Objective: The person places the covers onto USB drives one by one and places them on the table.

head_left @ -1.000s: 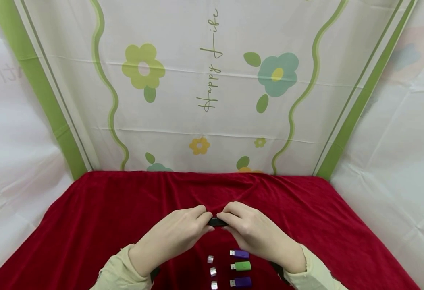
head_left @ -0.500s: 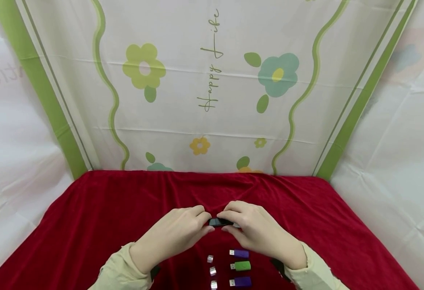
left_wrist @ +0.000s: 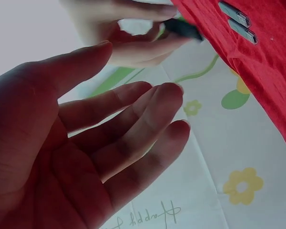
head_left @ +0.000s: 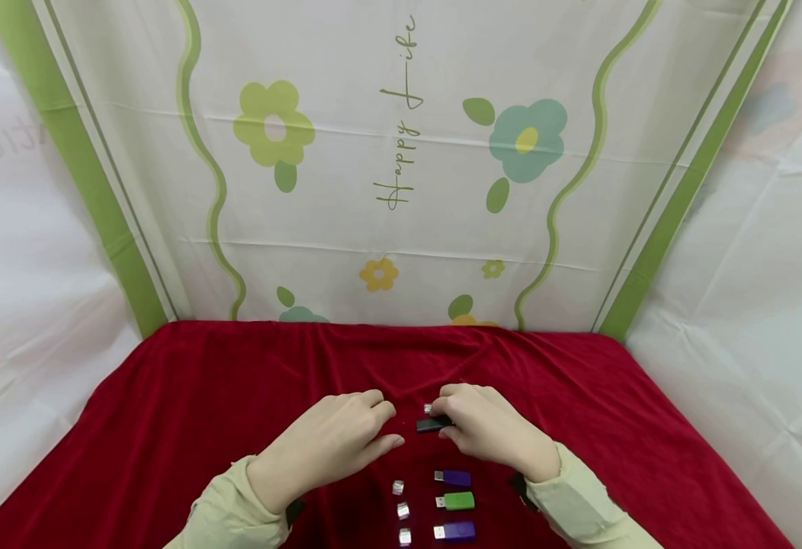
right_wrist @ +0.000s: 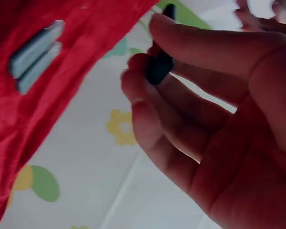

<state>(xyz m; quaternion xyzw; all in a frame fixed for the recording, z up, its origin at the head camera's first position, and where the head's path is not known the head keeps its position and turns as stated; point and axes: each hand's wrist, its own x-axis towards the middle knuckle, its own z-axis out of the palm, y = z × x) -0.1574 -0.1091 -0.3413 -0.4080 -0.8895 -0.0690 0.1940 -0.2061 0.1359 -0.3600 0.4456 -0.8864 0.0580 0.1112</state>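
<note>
My right hand [head_left: 486,427] pinches a black USB stick [head_left: 431,425] between thumb and fingers. In the right wrist view the same stick looks dark and partly covered by the thumb. To its left, apart from it, my left hand [head_left: 335,435] holds nothing, its fingers loosely bent and its thumb apart. In front of me lie two purple USB sticks [head_left: 453,531] with a green USB stick [head_left: 456,501] between them, their metal plugs bare and pointing left. Left of them, several small clear caps [head_left: 403,511] form a column.
A red velvet cloth [head_left: 202,427] covers the table. Past the right fingers shows a silvery end [head_left: 428,409]; in the left wrist view two USB sticks [left_wrist: 242,31] lie side by side on the cloth. A white flowered curtain [head_left: 332,198] stands behind.
Both hands were at the black USB stick. The left hand has let go, its thumb and fingers now apart, and the right hand has shifted slightly right with the stick.
</note>
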